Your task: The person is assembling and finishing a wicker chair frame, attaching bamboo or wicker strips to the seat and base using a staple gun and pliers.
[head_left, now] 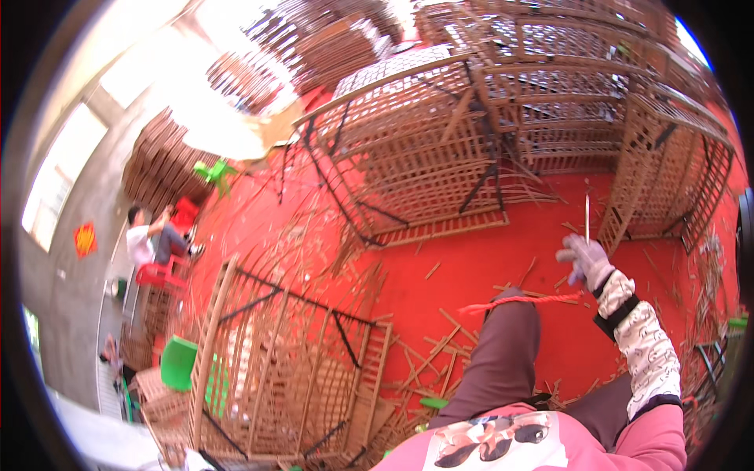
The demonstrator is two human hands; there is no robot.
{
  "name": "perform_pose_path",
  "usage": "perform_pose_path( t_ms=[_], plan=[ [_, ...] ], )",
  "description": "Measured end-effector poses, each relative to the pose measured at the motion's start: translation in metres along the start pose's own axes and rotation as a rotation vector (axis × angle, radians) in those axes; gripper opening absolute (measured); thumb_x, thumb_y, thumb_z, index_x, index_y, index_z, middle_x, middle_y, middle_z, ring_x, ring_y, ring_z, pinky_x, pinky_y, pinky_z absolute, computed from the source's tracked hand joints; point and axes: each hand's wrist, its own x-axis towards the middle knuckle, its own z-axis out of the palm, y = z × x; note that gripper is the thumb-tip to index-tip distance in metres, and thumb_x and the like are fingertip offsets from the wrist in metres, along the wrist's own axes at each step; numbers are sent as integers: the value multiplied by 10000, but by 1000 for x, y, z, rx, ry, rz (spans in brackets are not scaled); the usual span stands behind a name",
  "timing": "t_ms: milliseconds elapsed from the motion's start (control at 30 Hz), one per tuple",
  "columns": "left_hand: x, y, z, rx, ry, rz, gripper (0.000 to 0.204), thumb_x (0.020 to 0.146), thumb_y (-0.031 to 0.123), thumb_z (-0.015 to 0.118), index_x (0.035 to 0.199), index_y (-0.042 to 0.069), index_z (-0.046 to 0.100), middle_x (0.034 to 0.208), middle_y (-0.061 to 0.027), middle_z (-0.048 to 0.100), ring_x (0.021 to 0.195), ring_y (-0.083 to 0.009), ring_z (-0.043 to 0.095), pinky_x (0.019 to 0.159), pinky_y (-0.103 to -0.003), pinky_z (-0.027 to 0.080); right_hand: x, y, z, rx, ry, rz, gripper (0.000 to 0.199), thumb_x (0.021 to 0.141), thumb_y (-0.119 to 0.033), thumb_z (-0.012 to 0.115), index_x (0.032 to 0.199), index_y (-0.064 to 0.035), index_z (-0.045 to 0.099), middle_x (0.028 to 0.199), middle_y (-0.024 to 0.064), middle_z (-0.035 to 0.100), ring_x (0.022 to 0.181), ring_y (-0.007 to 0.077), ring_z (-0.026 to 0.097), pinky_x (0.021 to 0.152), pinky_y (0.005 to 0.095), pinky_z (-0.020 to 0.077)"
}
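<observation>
My right hand (585,257), in a pale lilac knit glove, is raised over the red floor at the right. Its fingers are closed round a slim tool with a thin, pale, pointed blade (587,213) standing upright; the handle is hidden in the grip. A patterned white sleeve cover with a dark band covers the forearm. A twisted red cord (522,302) stretches from near that wrist leftward past my knee; whether the hand touches it I cannot tell. My left hand does not show.
A slatted bamboo frame (275,369) with black braces stands at the lower left. Larger bamboo racks (424,157) stand ahead, another (667,173) at right. Loose strips (440,361) litter the red floor. A person (153,239) sits on a red chair at far left.
</observation>
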Motion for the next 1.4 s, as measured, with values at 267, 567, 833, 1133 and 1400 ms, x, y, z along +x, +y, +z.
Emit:
perform_pose_path(
  t_ms=[267,567,833,1133,1400],
  plan=[
    [-143,175,-135,-473,147,396,299,894,179,421,1120,30,550,1096,-141,581,979,-254,565,787,-355,456,81,-17,-8,-538,35,-162,295,824,-309,521,955,-54,587,786,109,597,623,203,570,447,328,464],
    [-153,285,-135,-510,-112,493,324,896,205,425,1145,25,529,1128,-140,561,1018,-254,539,827,-350,428,269,-226,157,-1482,171,-1238,330,808,-32,452,1135,-62,492,1181,106,462,1084,261,485,913,354,400],
    [-142,287,-134,-466,-196,429,350,897,229,427,1167,22,510,1157,-139,543,1053,-255,515,863,-345,403,384,-323,253,-1734,377,-1051,344,865,-135,417,1199,-142,498,1189,87,524,1100,258,498,922,372,403],
    [-102,284,-111,-507,-278,435,382,898,255,431,1192,17,490,1189,-139,523,1093,-255,489,904,-340,375,354,-336,225,-1606,155,-793,424,900,-453,372,1132,-140,538,986,122,608,889,285,592,768,375,470],
    [-64,227,-88,-608,-360,460,413,900,279,433,1214,14,471,1218,-138,505,1128,-255,466,939,-336,350,125,-230,174,-1899,9,-982,280,812,-384,529,868,-112,564,706,124,625,681,300,625,613,432,486]
  ],
)
